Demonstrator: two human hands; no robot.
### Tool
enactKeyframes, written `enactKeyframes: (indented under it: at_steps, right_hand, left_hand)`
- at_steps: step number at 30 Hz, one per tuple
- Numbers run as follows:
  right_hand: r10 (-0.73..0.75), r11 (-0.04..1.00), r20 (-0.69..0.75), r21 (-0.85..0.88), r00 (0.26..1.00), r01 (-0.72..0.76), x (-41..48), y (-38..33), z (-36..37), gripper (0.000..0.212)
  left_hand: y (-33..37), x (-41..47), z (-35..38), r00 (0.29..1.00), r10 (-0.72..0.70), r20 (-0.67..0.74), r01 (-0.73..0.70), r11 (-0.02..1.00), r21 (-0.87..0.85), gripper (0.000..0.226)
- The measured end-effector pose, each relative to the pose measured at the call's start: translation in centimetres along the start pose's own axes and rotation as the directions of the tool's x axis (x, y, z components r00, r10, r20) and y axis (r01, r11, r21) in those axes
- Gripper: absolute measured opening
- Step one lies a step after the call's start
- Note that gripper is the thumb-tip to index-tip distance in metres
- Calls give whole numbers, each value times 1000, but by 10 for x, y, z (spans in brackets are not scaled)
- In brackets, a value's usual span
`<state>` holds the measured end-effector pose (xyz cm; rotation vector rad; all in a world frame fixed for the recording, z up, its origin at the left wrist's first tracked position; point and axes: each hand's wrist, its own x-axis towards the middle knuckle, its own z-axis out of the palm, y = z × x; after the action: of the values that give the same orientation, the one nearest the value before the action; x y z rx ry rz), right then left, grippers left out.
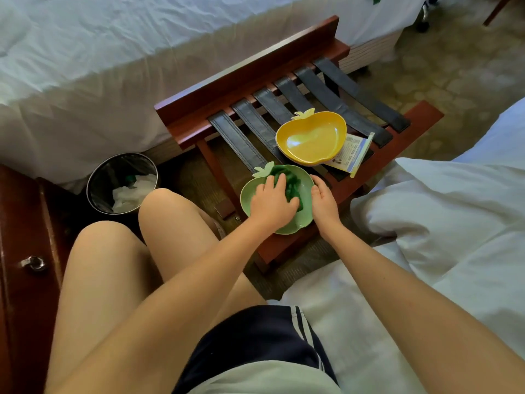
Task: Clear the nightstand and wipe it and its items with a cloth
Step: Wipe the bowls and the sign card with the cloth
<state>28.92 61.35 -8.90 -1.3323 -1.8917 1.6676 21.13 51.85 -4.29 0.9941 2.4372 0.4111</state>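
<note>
We are wiping the green dish (pixel 301 223) with the green cloth (pixel 289 183). Our left hand (pixel 271 201) is pressing down on the cloth with its grip open and its fingers spread. Our right hand (pixel 324 203) is holding the rim of the dish, and its grip is closed on it.

The dish is sitting at the near corner of the rack (pixel 420 115), and part of it looks like it is hanging past the wood. We are thinking it could tip and drop to the floor if the left hand is pushing too hard on that side, or if the right hand is letting go.

The green dish is holding only the cloth. The yellow dish (pixel 312 137) is sitting on a leaflet (pixel 355 153) on the rack, and we are seeing nothing in it. The bin (pixel 93 177) is holding crumpled white paper (pixel 127 194) and 1 small green thing. The nightstand (pixel 25 223) is standing at our far left, and its top is hiding from us.
</note>
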Motion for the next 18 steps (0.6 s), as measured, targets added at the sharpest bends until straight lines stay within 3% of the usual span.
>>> enactKeyframes:
  at_steps: [3,7,11,18]
  right_hand:
    - [8,1000,16,9,1000,-8,0,1,0,38]
    - [7,1000,-4,-28,1000,-7,-3,-2,3,39]
    - [-32,996,-55,-91,998,27,-6,-2,4,40]
    - [-103,982,-99,-171,990,85,-9,3,5,40]
  left_hand:
    - [-14,5,7,995,98,23,-98,995,-1,63]
    - [-17,4,2,957,271,99,-286,938,198,56]
    - [-20,-3,9,940,328,-96,-281,900,333,45]
    - [-25,9,33,951,303,-67,-273,919,284,53]
